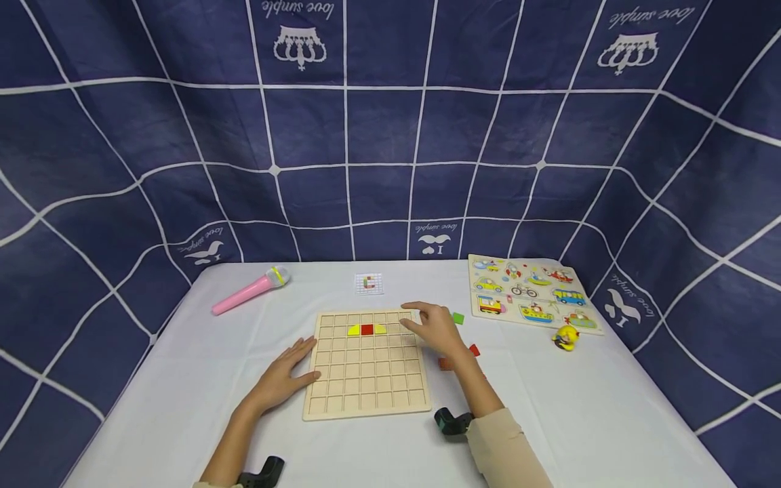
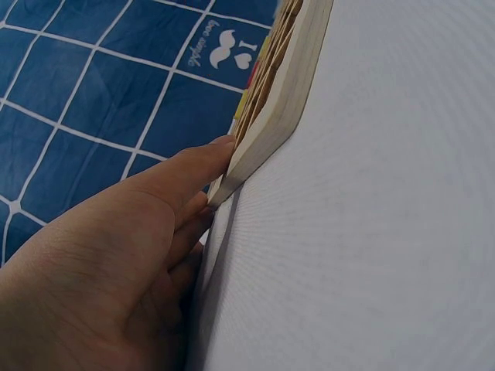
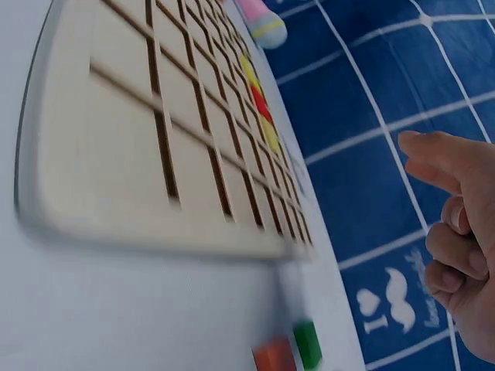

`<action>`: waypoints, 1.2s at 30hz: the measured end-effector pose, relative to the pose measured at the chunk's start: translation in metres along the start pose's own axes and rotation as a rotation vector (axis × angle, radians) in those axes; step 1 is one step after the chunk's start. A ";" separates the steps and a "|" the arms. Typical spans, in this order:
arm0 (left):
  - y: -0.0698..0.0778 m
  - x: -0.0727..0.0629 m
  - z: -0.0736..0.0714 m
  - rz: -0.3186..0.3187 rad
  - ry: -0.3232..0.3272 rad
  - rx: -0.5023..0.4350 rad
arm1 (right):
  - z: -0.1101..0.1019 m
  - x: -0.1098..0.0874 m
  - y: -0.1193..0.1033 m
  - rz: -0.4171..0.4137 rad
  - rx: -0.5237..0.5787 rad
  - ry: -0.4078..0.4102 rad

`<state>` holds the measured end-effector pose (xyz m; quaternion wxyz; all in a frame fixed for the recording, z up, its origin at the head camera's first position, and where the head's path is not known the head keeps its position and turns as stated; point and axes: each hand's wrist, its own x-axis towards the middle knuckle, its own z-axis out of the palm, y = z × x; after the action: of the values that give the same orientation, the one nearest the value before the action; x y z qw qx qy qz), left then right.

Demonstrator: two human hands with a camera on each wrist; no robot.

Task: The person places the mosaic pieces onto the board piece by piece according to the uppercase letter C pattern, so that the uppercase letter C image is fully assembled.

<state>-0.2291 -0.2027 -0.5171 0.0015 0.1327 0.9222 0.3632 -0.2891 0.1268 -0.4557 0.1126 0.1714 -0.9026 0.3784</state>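
A wooden grid board [image 1: 366, 390] lies on the table. In one of its upper rows a red square tile [image 1: 367, 330] sits between two yellow curved-edge tiles, the left one [image 1: 354, 331] and the right one [image 1: 381, 329]. My left hand [image 1: 277, 381] rests at the board's left side with fingers extended; its thumb [image 2: 197, 166] touches the edge. Over the upper right corner hovers my right hand [image 1: 436, 331], thumb and index finger apart, the other fingers curled in the right wrist view, holding nothing visible.
Right of the board lie a green tile [image 1: 458, 318], a red tile [image 1: 474, 350] and an orange-brown tile [image 1: 445, 364]. A small pattern card [image 1: 360, 285] lies behind the board. Farther out are a pink toy microphone [image 1: 247, 293], a vehicle puzzle [image 1: 518, 308] and a yellow figurine [image 1: 566, 337].
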 end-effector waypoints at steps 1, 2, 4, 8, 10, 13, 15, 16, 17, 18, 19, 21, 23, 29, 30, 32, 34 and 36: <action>0.000 0.000 0.000 -0.001 0.001 0.000 | -0.005 -0.003 0.005 0.008 -0.010 0.011; -0.001 0.000 0.001 -0.003 -0.001 0.002 | -0.011 -0.006 0.010 0.017 -0.017 0.022; -0.001 0.000 0.001 -0.004 -0.001 0.006 | -0.021 -0.012 0.021 0.042 -0.031 0.040; -0.001 0.000 0.002 -0.003 0.001 0.002 | -0.034 -0.025 0.040 0.107 -0.051 0.050; -0.001 0.000 0.001 -0.002 0.003 0.001 | -0.038 -0.030 0.048 0.139 -0.051 0.032; -0.001 0.000 0.001 0.000 0.005 0.003 | -0.039 -0.038 0.057 0.182 -0.051 -0.013; -0.001 0.000 0.001 0.002 0.007 0.003 | -0.038 -0.042 0.062 0.202 -0.047 -0.044; -0.001 0.000 0.001 0.003 0.007 0.004 | -0.038 -0.043 0.064 0.212 -0.053 -0.059; -0.001 0.000 0.001 0.005 0.006 0.004 | -0.037 -0.045 0.066 0.224 -0.062 -0.069; -0.001 0.000 0.001 0.004 0.005 0.004 | -0.035 -0.046 0.068 0.227 -0.075 -0.077; -0.001 0.000 0.001 0.002 0.004 0.004 | -0.034 -0.048 0.069 0.231 -0.082 -0.083; 0.000 0.000 0.001 0.000 0.005 0.005 | -0.032 -0.049 0.072 0.228 -0.107 -0.090; 0.000 0.000 0.001 0.008 0.007 0.010 | -0.030 -0.050 0.073 0.217 -0.121 -0.088; 0.001 -0.001 0.000 0.000 0.005 0.009 | -0.028 -0.047 0.072 0.207 -0.157 -0.065; 0.001 -0.002 0.000 -0.007 0.003 0.004 | -0.028 -0.046 0.070 0.206 -0.162 -0.059; 0.002 -0.002 -0.001 -0.013 -0.004 -0.002 | -0.028 -0.045 0.065 0.199 -0.165 -0.050; 0.002 -0.002 -0.001 -0.012 -0.005 -0.005 | -0.027 -0.042 0.059 0.174 -0.159 -0.035; 0.002 -0.002 -0.002 -0.010 -0.005 -0.004 | -0.026 -0.039 0.051 0.138 -0.152 -0.013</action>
<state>-0.2267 -0.2029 -0.5146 0.0056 0.1291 0.9221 0.3647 -0.2721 0.1878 -0.4837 0.0928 0.1023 -0.9391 0.3147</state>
